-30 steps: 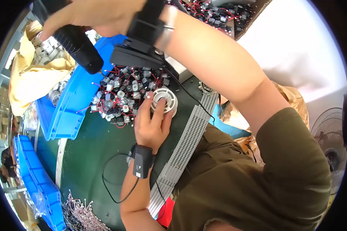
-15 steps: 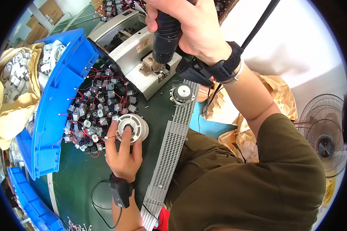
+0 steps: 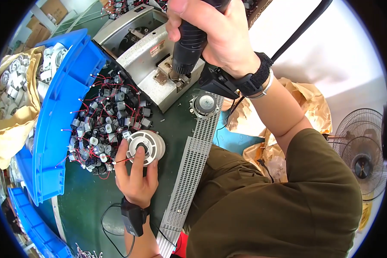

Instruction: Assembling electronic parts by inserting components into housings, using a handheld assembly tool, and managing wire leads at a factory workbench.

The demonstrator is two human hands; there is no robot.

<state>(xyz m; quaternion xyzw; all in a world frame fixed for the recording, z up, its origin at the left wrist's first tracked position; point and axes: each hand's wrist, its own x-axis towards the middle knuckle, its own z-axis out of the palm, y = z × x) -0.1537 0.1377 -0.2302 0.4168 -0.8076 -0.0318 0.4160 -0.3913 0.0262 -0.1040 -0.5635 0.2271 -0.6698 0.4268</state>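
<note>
Currently gripping a black driver (image 3: 189, 45) in the right hand (image 3: 229, 41), fingers wrapped round it, nose at a metal box (image 3: 144, 55). Also holding with the left hand (image 3: 136, 185), fingers partly spread, a white round housing (image 3: 157, 145) near the body-side edge of the worktop (image 3: 94, 193).

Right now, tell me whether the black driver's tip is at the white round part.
No, the black driver points down at the metal machine, away from the white round part.

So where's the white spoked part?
Left of centre in the head view, the spoked part sits on the green table, touched by the left hand, between the motor pile and perforated strip.
</note>
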